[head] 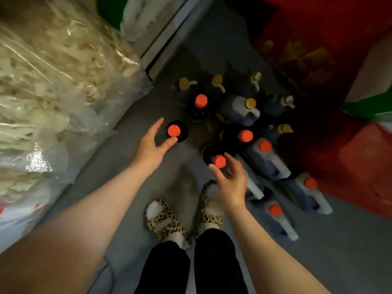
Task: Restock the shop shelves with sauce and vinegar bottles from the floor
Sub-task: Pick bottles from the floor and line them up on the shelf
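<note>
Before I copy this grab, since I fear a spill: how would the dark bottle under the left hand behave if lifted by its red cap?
The dark bottle looks full and dark, so probably heavy for its size. Its red cap is small and smooth, so the left hand fingers could slip. Standing tall on a narrow base, it may tip if nudged.

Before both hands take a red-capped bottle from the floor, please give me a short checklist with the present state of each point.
1. Left hand at its round dark bottle with a red cap: ok, fingers spread around the cap, thumb tip at its edge.
2. Right hand at the nearer dark red-capped bottle: ok, fingers on both sides of the cap.
3. Grip closed on either bottle: not ok, both hands are open.
4. Both bottles upright: ok.
5. Room around them: left bottle stands apart, ok; right one sits close to a blue jug with a white handle, cannot tell.
6. Caps sealed: cannot tell.
</note>
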`<state>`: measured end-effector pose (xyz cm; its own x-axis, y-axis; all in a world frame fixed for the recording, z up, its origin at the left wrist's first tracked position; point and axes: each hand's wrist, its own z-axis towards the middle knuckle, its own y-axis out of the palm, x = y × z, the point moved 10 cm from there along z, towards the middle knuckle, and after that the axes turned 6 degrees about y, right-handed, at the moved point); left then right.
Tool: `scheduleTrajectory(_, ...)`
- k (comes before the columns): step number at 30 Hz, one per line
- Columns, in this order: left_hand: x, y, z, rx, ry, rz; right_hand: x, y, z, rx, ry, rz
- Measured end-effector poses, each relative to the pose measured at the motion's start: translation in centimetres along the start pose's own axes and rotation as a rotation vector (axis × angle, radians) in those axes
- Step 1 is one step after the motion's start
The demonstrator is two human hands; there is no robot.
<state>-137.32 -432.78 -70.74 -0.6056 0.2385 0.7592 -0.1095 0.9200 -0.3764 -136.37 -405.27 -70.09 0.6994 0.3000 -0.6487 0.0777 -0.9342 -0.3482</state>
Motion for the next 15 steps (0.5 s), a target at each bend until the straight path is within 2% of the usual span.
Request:
scheduleTrajectory(7,-0.7,1.6,3.0,-0.040,0.144,0.007,1.7,0.7,0.9,0.085,-0.084,0.116)
scheduleTrajectory(15,-1.5,2.4,3.1,-0.125,0.213,-0.045,1.7,2.9,2.3,-0.002,-0.087,0.188)
